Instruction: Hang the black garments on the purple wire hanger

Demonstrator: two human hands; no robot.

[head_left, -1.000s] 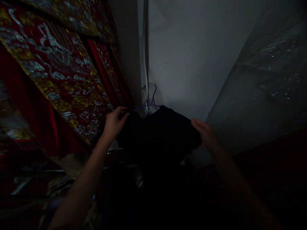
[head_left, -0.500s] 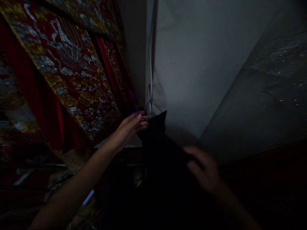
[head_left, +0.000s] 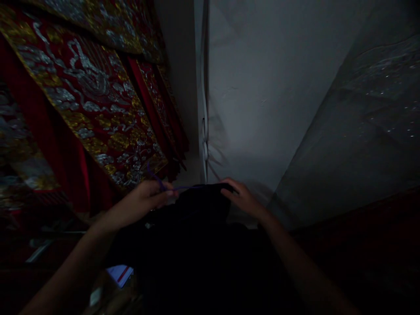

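A piece of black fabric (head_left: 203, 208) hangs in front of me, its upper edge stretched between my hands; its full shape is lost in the dark. With my left hand (head_left: 146, 199) I pinch a thin purple cord (head_left: 188, 187), which runs rightward to the top edge of the fabric. One end of the cord curls up above my fingers. Thumb and fingers of my right hand (head_left: 244, 199) grip the upper right corner of the fabric.
Red cloth hangings (head_left: 95, 83) with gold and silver embroidery fill the left. Ahead is a pale wall (head_left: 262, 87) with white cables (head_left: 203, 83) running down it. A blue-white flat item (head_left: 120, 274) lies low at left.
My left hand has moved left and down, drawing the purple cord out from the fabric. My right hand has come up and left to the fabric's top corner.
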